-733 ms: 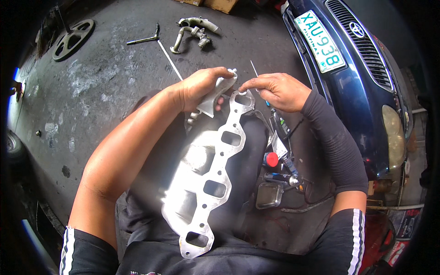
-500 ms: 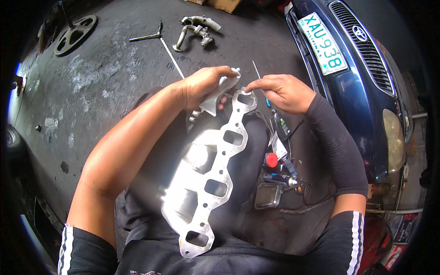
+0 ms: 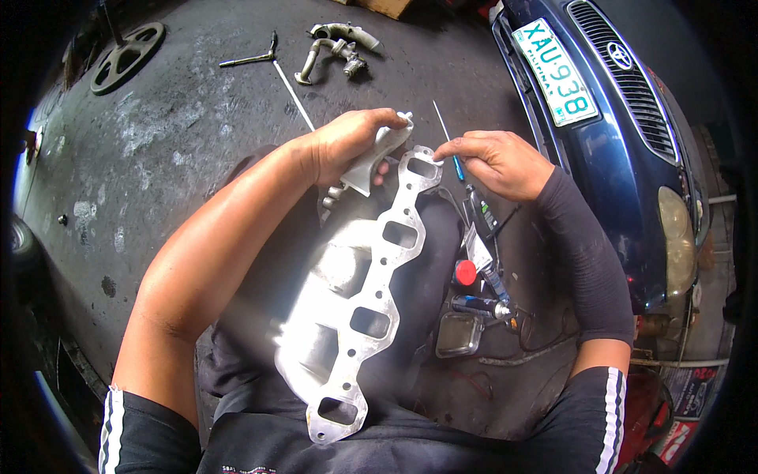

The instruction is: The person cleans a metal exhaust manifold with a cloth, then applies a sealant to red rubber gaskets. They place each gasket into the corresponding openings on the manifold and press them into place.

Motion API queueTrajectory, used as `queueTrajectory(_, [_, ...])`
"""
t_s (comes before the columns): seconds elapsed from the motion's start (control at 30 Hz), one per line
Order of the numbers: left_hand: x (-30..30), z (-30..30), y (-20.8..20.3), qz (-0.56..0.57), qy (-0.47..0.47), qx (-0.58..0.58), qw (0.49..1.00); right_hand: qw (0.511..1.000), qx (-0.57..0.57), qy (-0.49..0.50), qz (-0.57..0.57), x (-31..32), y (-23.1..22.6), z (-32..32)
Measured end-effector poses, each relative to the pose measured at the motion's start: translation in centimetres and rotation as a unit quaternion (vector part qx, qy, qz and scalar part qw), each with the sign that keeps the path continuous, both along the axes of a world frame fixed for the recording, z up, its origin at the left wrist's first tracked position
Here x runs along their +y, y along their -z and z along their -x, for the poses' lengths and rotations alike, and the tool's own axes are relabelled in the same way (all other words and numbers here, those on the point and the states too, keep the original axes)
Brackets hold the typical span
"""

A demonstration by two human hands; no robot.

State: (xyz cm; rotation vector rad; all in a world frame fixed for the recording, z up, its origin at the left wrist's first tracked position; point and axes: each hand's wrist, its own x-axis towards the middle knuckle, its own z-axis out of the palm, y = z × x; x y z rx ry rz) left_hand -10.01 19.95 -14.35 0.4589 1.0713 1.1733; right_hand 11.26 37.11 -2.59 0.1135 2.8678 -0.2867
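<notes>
**Silver cast-metal manifold (image 3: 380, 276) with flat flange, one, across your lap**

Ports: four, rectangular, in a row along the flange, which runs from near your waist to your hands.

Left hand (image 3: 353, 148): one, yours, closed around one pale grey, flattened, tube-like piece (image 3: 365, 171) beside the manifold's far end.

Right hand (image 3: 503, 164): one, yours, index finger extended with its tip at the flange's far end, remaining fingers bent; you cannot tell from this view whether anything sits in their curl.

To your right, on the floor: one thin screwdriver with a blue handle (image 3: 458, 168), partly behind your right hand; one black bottle with a green-marked label (image 3: 479, 207), print too small to read; one round red cap (image 3: 465, 272); one blue-and-black can with a white top (image 3: 478, 306); one clear rectangular tray (image 3: 459, 336).

Ahead of you: one dark L-shaped wrench (image 3: 246, 61); two curved metal pipe pieces (image 3: 338, 57), close together.

Front right: one dark blue car (image 3: 624, 178), bearing one white plate (image 3: 557, 73) with large green characters and one round silver grille emblem (image 3: 619, 55).

Far left: one dark spoked wheel (image 3: 126, 62).
</notes>
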Motion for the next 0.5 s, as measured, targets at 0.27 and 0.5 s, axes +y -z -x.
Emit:
queueTrajectory(0.27, [-0.2, -0.1, -0.2, -0.007, -0.01, 0.011, 1.0, 1.0, -0.008, 0.018, 0.014, -0.2, -0.2, -0.8])
queueTrajectory(0.5, [-0.4, -0.7, -0.8, 0.009, -0.025, 0.031, 0.999, 0.996, 0.014, 0.065, 0.057, -1.8, 0.0, -1.6])
